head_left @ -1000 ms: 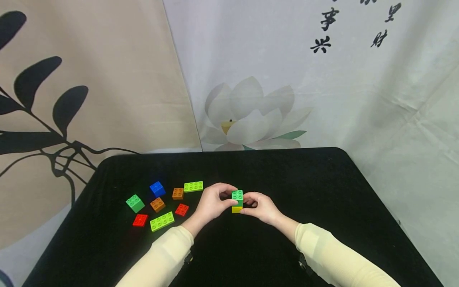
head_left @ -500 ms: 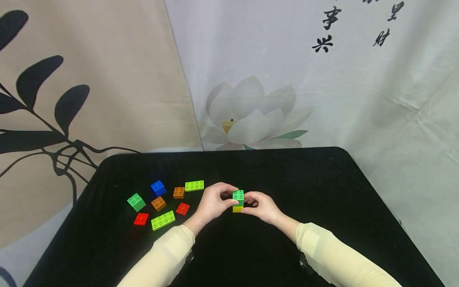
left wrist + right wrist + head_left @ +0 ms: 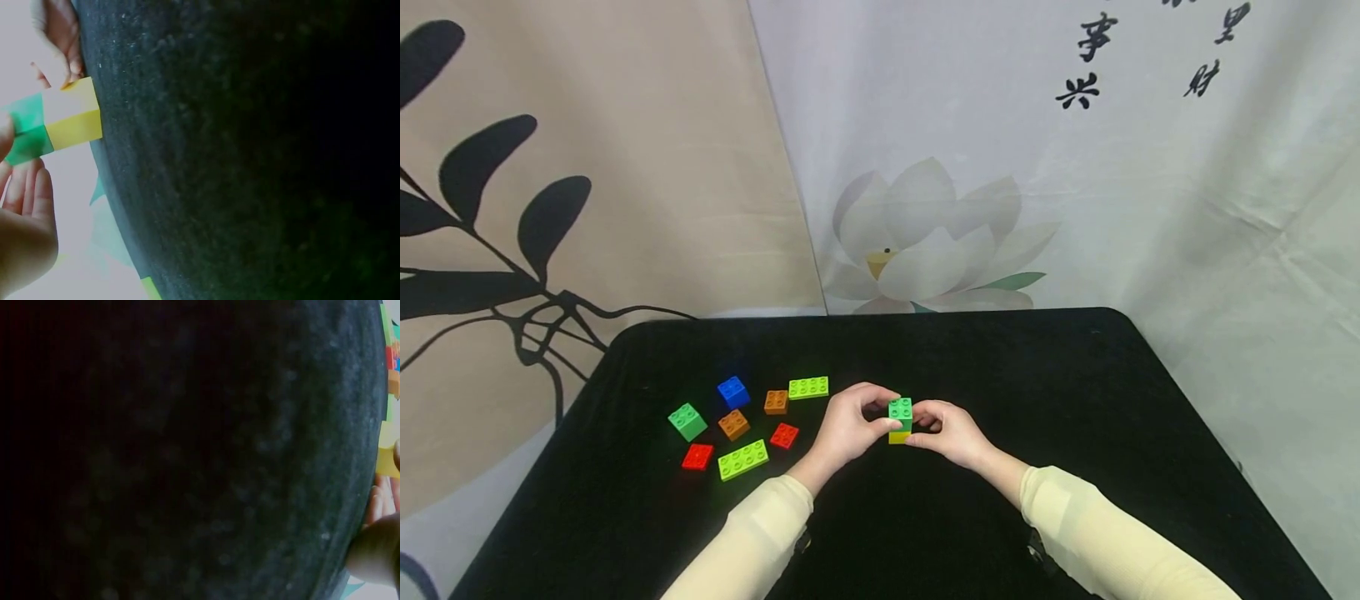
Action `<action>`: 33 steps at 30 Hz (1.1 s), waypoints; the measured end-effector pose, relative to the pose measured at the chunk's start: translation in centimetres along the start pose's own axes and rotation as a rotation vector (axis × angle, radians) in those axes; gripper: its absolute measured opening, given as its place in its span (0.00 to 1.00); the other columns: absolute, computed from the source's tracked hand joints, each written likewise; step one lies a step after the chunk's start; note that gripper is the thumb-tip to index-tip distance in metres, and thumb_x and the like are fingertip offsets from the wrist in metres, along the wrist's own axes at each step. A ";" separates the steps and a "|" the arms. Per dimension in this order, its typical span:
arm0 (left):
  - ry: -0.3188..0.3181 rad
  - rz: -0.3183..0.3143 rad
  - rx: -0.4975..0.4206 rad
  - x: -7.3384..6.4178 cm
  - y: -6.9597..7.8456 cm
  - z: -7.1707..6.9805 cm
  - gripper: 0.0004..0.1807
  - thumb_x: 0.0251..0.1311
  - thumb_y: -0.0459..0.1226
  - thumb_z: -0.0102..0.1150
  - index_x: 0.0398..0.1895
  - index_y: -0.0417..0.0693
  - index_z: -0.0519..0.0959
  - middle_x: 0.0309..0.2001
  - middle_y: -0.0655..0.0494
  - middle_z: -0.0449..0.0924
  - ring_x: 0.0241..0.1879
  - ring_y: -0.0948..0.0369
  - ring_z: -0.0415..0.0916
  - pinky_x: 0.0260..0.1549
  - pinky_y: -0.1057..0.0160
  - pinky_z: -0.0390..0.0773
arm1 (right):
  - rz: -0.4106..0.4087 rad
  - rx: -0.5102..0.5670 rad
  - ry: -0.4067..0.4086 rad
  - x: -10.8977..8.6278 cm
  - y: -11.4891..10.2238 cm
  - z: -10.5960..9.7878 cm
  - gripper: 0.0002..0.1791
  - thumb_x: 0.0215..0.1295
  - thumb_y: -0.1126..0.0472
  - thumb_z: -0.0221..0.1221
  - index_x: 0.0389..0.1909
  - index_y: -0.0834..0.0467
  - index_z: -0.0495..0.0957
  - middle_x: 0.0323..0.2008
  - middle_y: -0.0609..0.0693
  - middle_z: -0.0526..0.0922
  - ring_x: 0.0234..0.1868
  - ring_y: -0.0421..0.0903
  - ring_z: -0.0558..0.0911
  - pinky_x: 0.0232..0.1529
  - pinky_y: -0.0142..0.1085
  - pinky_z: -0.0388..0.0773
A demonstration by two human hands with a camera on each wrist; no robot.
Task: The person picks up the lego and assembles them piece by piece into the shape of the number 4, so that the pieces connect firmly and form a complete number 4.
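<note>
A green brick (image 3: 900, 410) stands on top of a yellow brick (image 3: 898, 437) near the middle of the black table, the two lined up as one small tower. From the left, my left hand (image 3: 853, 423) pinches the green brick between thumb and fingers. My right hand (image 3: 953, 437) holds the yellow brick from the right, its thumb at the lower front. In the left wrist view the yellow brick (image 3: 74, 119) meets the green brick (image 3: 28, 125) face to face. Only the edge of the right wrist view catches the yellow brick (image 3: 389, 440).
Left of the hands lie loose bricks: a green one (image 3: 687, 422), a blue one (image 3: 733, 392), orange ones (image 3: 734, 425), red ones (image 3: 697, 457) and long lime ones (image 3: 743, 460). A printed cloth (image 3: 940, 125) hangs behind the black table (image 3: 1075, 400).
</note>
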State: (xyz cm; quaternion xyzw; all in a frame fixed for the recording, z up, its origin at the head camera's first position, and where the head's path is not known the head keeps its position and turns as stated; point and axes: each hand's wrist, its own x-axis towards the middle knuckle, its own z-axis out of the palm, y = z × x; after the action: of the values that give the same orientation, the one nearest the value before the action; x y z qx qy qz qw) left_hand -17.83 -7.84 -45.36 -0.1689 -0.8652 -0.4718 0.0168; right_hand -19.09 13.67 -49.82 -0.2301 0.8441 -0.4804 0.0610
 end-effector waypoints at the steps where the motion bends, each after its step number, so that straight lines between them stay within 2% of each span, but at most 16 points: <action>1: 0.002 0.001 -0.001 0.0 0.0 0.0 0.15 0.52 0.35 0.75 0.45 0.52 0.85 0.43 0.61 0.82 0.43 0.62 0.78 0.48 0.58 0.79 | 0.007 0.000 -0.002 0.0 0.0 0.0 0.17 0.57 0.62 0.71 0.48 0.59 0.82 0.43 0.49 0.83 0.44 0.47 0.80 0.45 0.35 0.80; 12: 0.008 0.004 -0.014 0.0 -0.2 0.0 0.15 0.53 0.35 0.74 0.44 0.53 0.84 0.43 0.62 0.82 0.44 0.59 0.79 0.48 0.56 0.79 | 0.003 0.015 -0.020 0.0 -0.4 -0.1 0.17 0.60 0.61 0.69 0.49 0.60 0.81 0.44 0.51 0.83 0.46 0.50 0.80 0.46 0.37 0.80; 24: 0.014 0.013 0.002 -0.1 -0.2 0.1 0.17 0.52 0.35 0.75 0.46 0.52 0.84 0.43 0.61 0.82 0.44 0.60 0.78 0.49 0.57 0.79 | 0.019 -0.008 -0.011 0.0 -0.5 0.0 0.17 0.59 0.62 0.70 0.50 0.58 0.81 0.44 0.48 0.83 0.46 0.47 0.79 0.46 0.35 0.79; 33: -0.006 0.000 -0.044 -0.3 0.1 0.0 0.18 0.54 0.34 0.73 0.50 0.49 0.83 0.44 0.57 0.82 0.45 0.58 0.79 0.49 0.53 0.80 | 0.020 0.001 -0.023 0.0 -0.3 -0.1 0.17 0.61 0.60 0.69 0.50 0.58 0.81 0.46 0.49 0.83 0.46 0.47 0.80 0.46 0.35 0.79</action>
State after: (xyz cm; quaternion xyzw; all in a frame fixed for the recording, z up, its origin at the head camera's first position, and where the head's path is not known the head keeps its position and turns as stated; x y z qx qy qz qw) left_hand -17.55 -7.90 -45.33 -0.1708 -0.8545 -0.4904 0.0103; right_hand -19.02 13.64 -49.55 -0.2271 0.8455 -0.4773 0.0757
